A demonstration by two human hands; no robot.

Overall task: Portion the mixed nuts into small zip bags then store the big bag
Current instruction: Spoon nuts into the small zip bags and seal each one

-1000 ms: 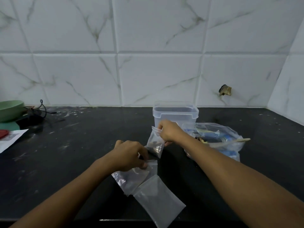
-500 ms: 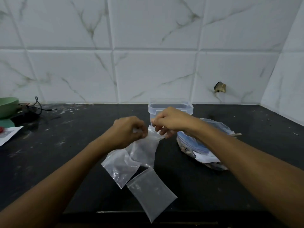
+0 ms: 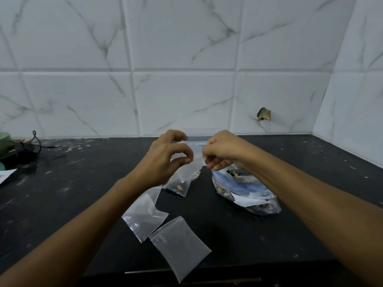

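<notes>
My left hand (image 3: pixel 165 160) and my right hand (image 3: pixel 222 151) pinch the top edge of a small clear zip bag (image 3: pixel 182 179) between them, above the black counter (image 3: pixel 228 230). A few nuts lie in its bottom corner. The big bag of mixed nuts (image 3: pixel 246 193) lies on the counter under my right wrist, its mouth towards me. Two flat small zip bags lie nearer me: one (image 3: pixel 143 216) under my left wrist, another (image 3: pixel 180 247) by the counter's front edge.
A clear plastic container (image 3: pixel 196 141) stands behind my hands, mostly hidden. At the far left are a green bowl (image 3: pixel 4 139), a black cable (image 3: pixel 35 141) and a white paper (image 3: pixel 6 175). White marble tiles form the back and right walls.
Both hands have risen and come together at the top of the nut-filled small bag. My left hand has left the flat bags on the counter. The view has tilted up slightly.
</notes>
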